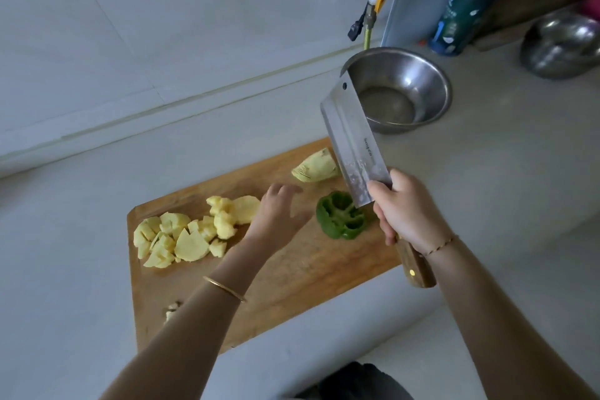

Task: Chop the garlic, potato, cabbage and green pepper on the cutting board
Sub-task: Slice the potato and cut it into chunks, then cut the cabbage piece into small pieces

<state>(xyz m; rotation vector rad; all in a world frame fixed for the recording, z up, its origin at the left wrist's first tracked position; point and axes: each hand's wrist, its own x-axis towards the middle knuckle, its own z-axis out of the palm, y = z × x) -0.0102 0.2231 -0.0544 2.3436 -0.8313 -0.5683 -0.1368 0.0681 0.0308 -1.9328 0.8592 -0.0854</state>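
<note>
Head view looks down on a rectangular, knife-scarred wooden cutting board [292, 286] lying askew at the centre of the frame. The right hand [406, 214] is wrapped around the brown wooden handle of a broad steel cleaver [354, 140]. Its flat blade is lifted clear of the board and slants toward the upper centre, with pale scraps stuck near the heel. The left hand [279, 211] is spread with its fingers loose and holds nothing. It is blurred, low over the board between the food items, and whether it touches the wood cannot be told.

The main risk is probably those bare fingers, which lie close to where the blade would come down. The glossy, lobed green pepper [341, 216] sits just below the blade. It looks hollow and smooth-skinned, so it could roll or skid under a cut unless it is pinned flat. The pale, layered cabbage wedge [315, 167] at the board's upper edge may fan apart. The moist-looking yellow potato chunks [185, 234] are heaped centre left, and small pale garlic bits [172, 310] lie at lower left. Either could be knocked off the board by a sweeping hand. A round stainless-steel bowl [399, 91] stands behind the blade, where the raised tip could hit it.
</note>
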